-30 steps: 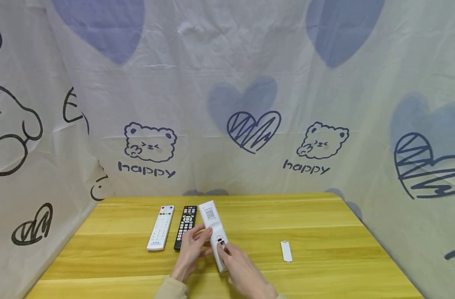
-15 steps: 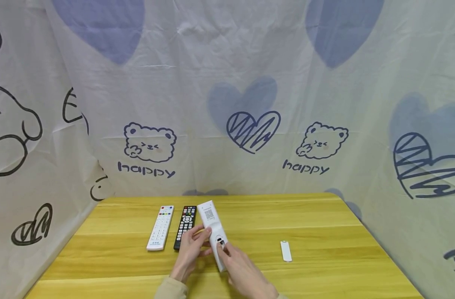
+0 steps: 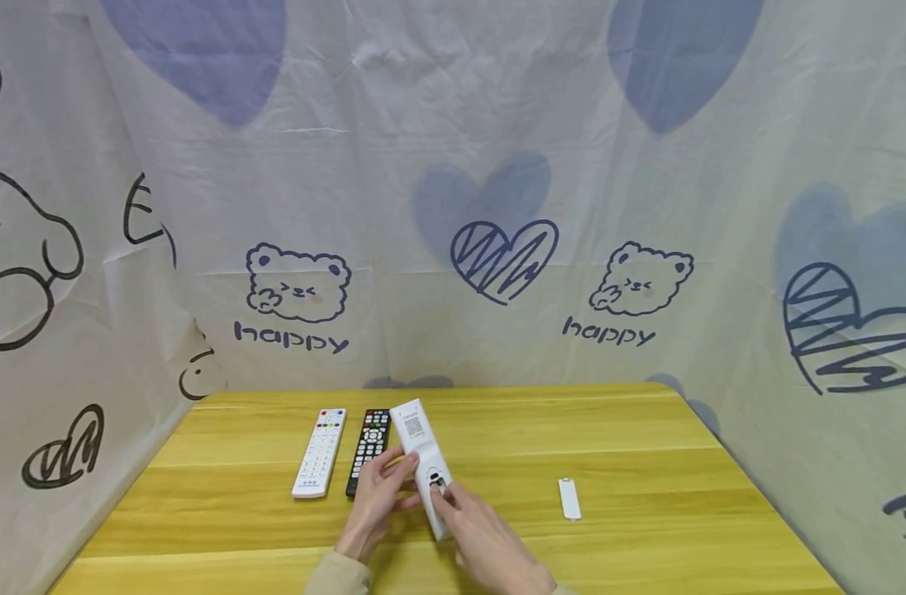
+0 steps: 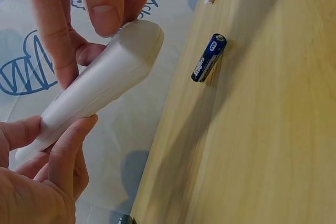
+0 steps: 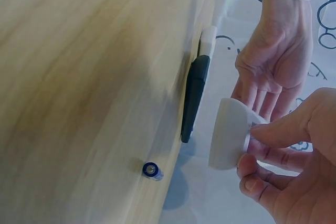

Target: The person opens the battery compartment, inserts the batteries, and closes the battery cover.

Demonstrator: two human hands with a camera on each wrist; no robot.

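A white remote control (image 3: 426, 463) is held above the table, back side up, its battery compartment (image 3: 435, 479) uncovered and partly hidden by a thumb. My left hand (image 3: 377, 494) grips it by the sides near the middle, thumb on the near face. Around its lower end are the fingers of my right hand (image 3: 490, 537), the thumb pressing at the compartment. Whether a battery lies under that thumb cannot be made out. A blue battery (image 4: 209, 57) rests on the table in both wrist views; the head view hides it. To the right lies the small white battery cover (image 3: 569, 499).
Left of the hands, a white remote (image 3: 320, 453) lies buttons up. Beside it is a black remote (image 3: 369, 450), partly covered by the left hand. A printed cloth (image 3: 423, 347) hangs behind the wooden table (image 3: 646, 446).
The held remote has tipped very slightly to the left at its top end. Both hands keep their hold, and the right thumb stays at the compartment.
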